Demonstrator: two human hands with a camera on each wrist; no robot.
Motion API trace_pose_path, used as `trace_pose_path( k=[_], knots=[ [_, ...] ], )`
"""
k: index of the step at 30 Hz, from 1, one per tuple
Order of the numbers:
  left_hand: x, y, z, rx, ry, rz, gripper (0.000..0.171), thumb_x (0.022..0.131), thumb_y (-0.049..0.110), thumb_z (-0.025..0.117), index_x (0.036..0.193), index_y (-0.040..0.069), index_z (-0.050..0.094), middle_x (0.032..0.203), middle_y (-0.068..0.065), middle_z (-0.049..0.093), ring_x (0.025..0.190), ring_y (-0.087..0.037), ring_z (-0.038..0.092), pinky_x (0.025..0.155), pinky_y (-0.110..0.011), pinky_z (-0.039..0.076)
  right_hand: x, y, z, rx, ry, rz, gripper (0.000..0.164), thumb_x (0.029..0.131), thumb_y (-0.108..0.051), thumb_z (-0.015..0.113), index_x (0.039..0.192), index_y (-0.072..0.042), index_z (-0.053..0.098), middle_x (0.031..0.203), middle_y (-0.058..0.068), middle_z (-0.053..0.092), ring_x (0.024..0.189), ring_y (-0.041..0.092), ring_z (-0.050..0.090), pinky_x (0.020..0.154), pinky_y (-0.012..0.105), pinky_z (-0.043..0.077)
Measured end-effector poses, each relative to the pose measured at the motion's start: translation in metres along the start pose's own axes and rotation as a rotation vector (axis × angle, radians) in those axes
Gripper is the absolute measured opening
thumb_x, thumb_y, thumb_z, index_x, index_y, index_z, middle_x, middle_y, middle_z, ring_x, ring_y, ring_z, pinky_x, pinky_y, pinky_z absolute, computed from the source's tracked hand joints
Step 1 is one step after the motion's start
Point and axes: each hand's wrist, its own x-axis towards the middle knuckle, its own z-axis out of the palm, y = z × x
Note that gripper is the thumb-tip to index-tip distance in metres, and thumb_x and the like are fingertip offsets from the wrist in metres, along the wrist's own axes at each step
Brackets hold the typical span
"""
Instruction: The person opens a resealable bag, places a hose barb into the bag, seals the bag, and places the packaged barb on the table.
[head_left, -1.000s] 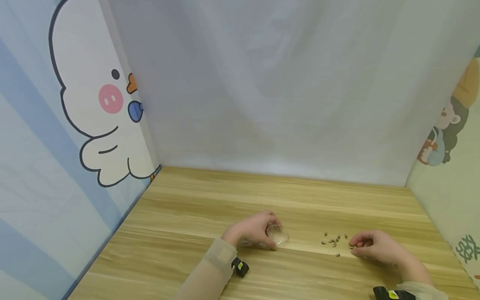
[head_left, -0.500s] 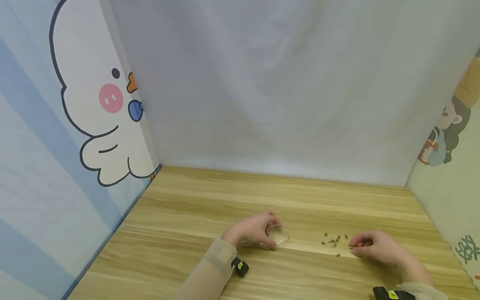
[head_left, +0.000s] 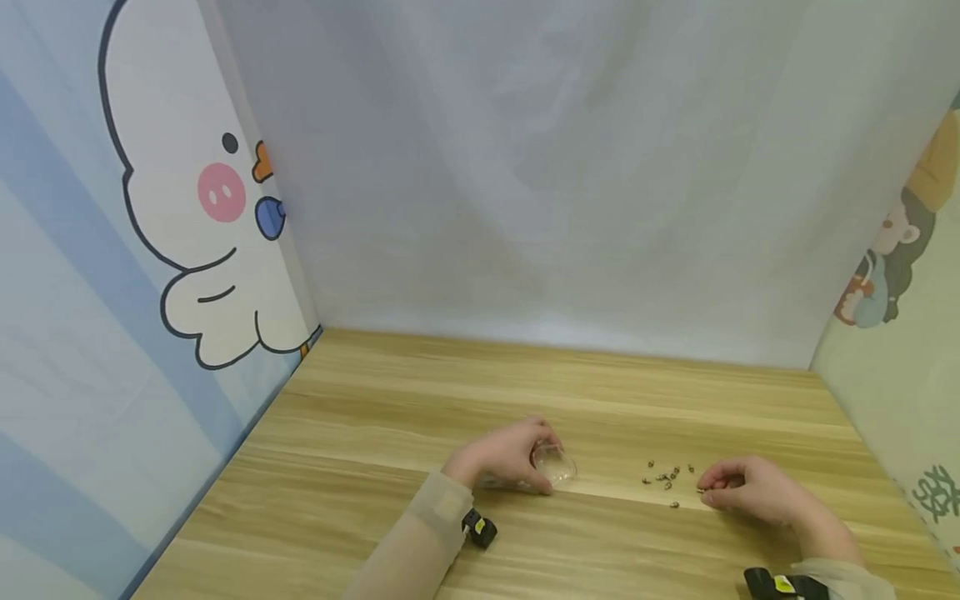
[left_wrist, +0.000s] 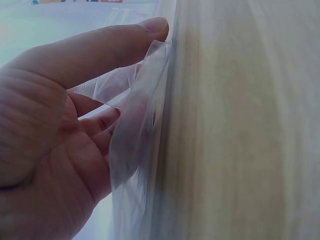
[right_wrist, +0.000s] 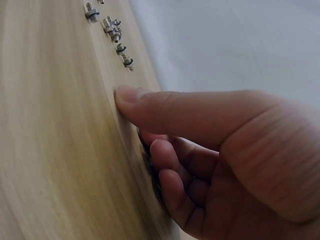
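In the head view my left hand (head_left: 510, 454) holds a clear plastic bag (head_left: 555, 465) low over the wooden table, its mouth spread toward the right. The left wrist view shows the thumb along the edge of the thin, see-through bag (left_wrist: 132, 120). To the right, my right hand (head_left: 753, 492) has thumb and fingertips together at the tabletop, pinching a small metal grease fitting (head_left: 701, 491). From the right wrist, the thumb of that hand (right_wrist: 190, 130) hides the pinched piece. Several more grease fittings (head_left: 667, 477) lie loosely scattered between bag and right hand.
The wood-grain table (head_left: 420, 392) runs back to a pale grey curtain (head_left: 540, 183). A blue printed panel (head_left: 135, 333) with a cartoon bird borders it on the left, a pale green printed panel (head_left: 900, 375) on the right. Black wrist cameras sit on both forearms.
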Motion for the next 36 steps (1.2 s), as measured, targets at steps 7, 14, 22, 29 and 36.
trace_pose_path(
  k=[7,14,22,29,36],
  knots=[
    [0.0001,0.0001,-0.0017,-0.012,-0.001,-0.004,0.060,0.075,0.017,0.099,0.127,0.011,0.070,0.119,0.007,0.057,0.101,-0.003,0.056,0.091,-0.022,0.050,-0.0007,-0.0038,-0.0004,-0.040,0.003,0.002,0.014,0.096,-0.014,0.079,0.105,-0.003,0.077,0.092,0.002,0.069,0.079,0.005,0.058,0.071,0.026,0.050],
    [0.0003,0.0009,-0.0025,-0.023,-0.002,0.000,0.058,0.075,0.015,0.099,0.126,0.009,0.070,0.119,0.005,0.057,0.091,-0.005,0.055,0.080,-0.022,0.051,0.0002,-0.0030,0.0000,-0.019,0.001,-0.015,0.012,0.097,-0.013,0.077,0.104,-0.003,0.076,0.093,0.003,0.070,0.079,0.004,0.058,0.071,0.026,0.051],
    [0.0001,0.0028,-0.0024,0.008,-0.005,-0.003,0.058,0.076,0.017,0.099,0.126,0.011,0.070,0.118,0.007,0.057,0.093,-0.004,0.055,0.083,-0.021,0.050,-0.0012,-0.0033,0.0001,-0.042,-0.007,-0.018,0.011,0.098,-0.015,0.077,0.103,-0.005,0.076,0.092,-0.001,0.071,0.078,0.004,0.058,0.070,0.025,0.050],
    [0.0020,0.0017,-0.0019,0.025,-0.008,0.000,0.059,0.076,0.019,0.099,0.127,0.012,0.070,0.118,0.007,0.056,0.089,-0.003,0.055,0.079,-0.021,0.051,-0.0014,-0.0029,-0.0003,-0.028,-0.005,-0.016,0.011,0.099,-0.014,0.076,0.104,-0.004,0.076,0.091,0.002,0.069,0.078,0.004,0.057,0.070,0.025,0.050],
    [0.0025,0.0003,-0.0004,-0.012,-0.007,-0.006,0.057,0.076,0.015,0.099,0.126,0.011,0.070,0.115,0.008,0.056,0.085,-0.003,0.054,0.076,-0.021,0.051,-0.0013,-0.0009,0.0001,0.000,-0.012,-0.024,0.012,0.098,-0.013,0.076,0.104,-0.003,0.076,0.091,0.003,0.068,0.078,0.005,0.058,0.069,0.025,0.050]
  ],
)
